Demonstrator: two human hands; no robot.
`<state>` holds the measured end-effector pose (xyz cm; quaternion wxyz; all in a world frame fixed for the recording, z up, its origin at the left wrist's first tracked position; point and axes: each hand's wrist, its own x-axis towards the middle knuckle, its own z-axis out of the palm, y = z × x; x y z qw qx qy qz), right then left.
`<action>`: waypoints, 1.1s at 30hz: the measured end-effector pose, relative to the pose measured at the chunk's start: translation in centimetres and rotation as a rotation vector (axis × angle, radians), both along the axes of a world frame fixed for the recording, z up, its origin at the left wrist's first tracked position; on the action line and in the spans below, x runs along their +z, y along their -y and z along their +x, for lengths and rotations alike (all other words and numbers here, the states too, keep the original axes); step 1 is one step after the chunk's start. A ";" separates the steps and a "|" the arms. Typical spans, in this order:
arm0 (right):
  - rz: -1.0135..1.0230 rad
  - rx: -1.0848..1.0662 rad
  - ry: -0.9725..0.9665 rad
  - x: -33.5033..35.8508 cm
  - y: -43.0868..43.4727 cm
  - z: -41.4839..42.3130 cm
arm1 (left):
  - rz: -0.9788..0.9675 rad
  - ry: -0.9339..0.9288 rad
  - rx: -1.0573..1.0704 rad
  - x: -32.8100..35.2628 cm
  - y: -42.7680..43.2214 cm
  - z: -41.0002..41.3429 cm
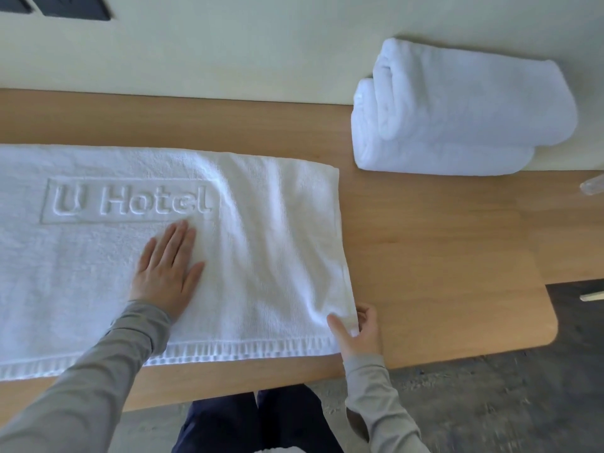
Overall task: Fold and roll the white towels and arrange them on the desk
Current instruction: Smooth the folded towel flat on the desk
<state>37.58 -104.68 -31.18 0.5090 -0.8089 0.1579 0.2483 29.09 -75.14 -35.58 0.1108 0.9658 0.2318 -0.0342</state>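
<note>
- This looks like a hotel room: the white towel (261, 240) spread flat at the near left carries raised lettering (130, 202) reading "U Hotel"
- Two rolled towels (457, 112), one on the other, sit at the far right against the wall
- The desk (441, 250) is a plain light-wood top with a rounded near right corner, running along a bare pale wall (228, 44)
- Below it the floor (490, 403) is dark and speckled

the flat white towel (255, 243) on the desk bore one readable mark: the words "u hotel", pressed in relief into the pile and set inside a raised rectangular frame, toward the towel's left half. nothing else in view carried legible writing, numbers or signs.
</note>
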 end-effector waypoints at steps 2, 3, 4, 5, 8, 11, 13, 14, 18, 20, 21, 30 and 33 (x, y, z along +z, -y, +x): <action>-0.100 0.033 0.037 -0.2 0.8 0.0 | -0.002 -0.010 0.001 0.2 0.0 0.0; -0.144 0.049 0.075 -0.2 1.4 0.0 | -0.004 -0.014 0.001 0.2 0.0 0.0; -0.177 0.059 0.127 -0.3 1.8 0.1 | -0.005 -0.017 0.002 0.2 0.0 -0.1; -0.203 0.061 0.170 -0.4 2.2 0.1 | -0.005 -0.017 0.002 0.2 -0.1 -0.1; -0.234 0.027 0.117 -1.1 2.4 -0.4 | -0.014 -0.019 -0.002 0.3 -0.1 -0.1; -0.239 0.051 0.020 -1.8 2.7 -0.3 | -0.016 -0.015 -0.003 0.4 0.0 0.0; -0.176 0.053 -0.066 -1.6 2.9 0.4 | -0.031 -0.005 0.008 0.5 0.1 0.0; -0.138 0.042 -0.112 -1.4 3.0 1.1 | -0.038 0.006 0.024 0.7 0.3 0.2; -0.025 0.047 -0.176 -0.5 0.9 5.6 | -0.071 0.069 0.072 1.2 2.8 1.8; 0.021 0.045 -0.155 -0.2 -1.6 9.0 | -0.090 0.061 0.080 1.0 3.8 2.6; 0.034 0.050 -0.137 -0.1 -3.1 10.6 | -0.088 0.053 0.082 0.9 4.1 2.8; -0.026 0.106 0.130 -0.7 -13.6 22.3 | -0.016 0.001 0.079 -0.3 4.1 2.8; -0.129 0.074 0.298 -1.2 -14.3 23.4 | -0.001 -0.008 0.082 -0.6 4.1 2.7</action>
